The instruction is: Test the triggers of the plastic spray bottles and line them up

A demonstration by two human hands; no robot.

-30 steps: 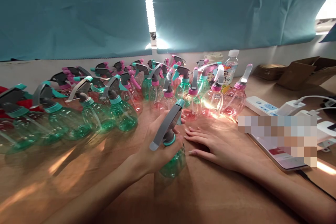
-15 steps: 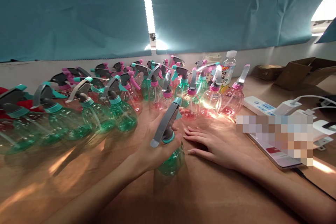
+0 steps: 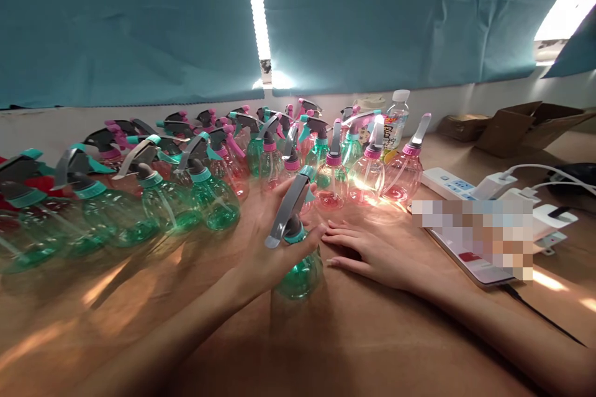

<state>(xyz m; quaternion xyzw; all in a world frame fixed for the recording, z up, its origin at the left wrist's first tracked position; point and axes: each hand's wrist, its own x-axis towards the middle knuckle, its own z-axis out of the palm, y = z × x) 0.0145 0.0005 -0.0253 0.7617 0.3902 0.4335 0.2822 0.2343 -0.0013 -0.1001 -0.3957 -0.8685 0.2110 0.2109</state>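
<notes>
Slightly leftward is how the head view's contents have slid; the left hand [image 3: 261, 254] grips a green bottle [image 3: 300, 280] around its neck, mid-table, the right hand [image 3: 370, 249] lying flat, holding nothing, just beside. Other bottles [image 3: 216, 198] crowd toward the table's [image 3: 372, 347] back edge, with a phone [image 3: 487, 275] and power strip [image 3: 447, 182] toward its right.

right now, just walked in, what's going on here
A person's left hand grips a green spray bottle around its neck, the bottle upright with its grey lever slanting toward the wearer. The right hand lies palm down on the table beside it, holding nothing. Beyond the hands stand many more spray bottles, green ones at left and mostly pink ones ahead. A white power strip lies at right.
</notes>
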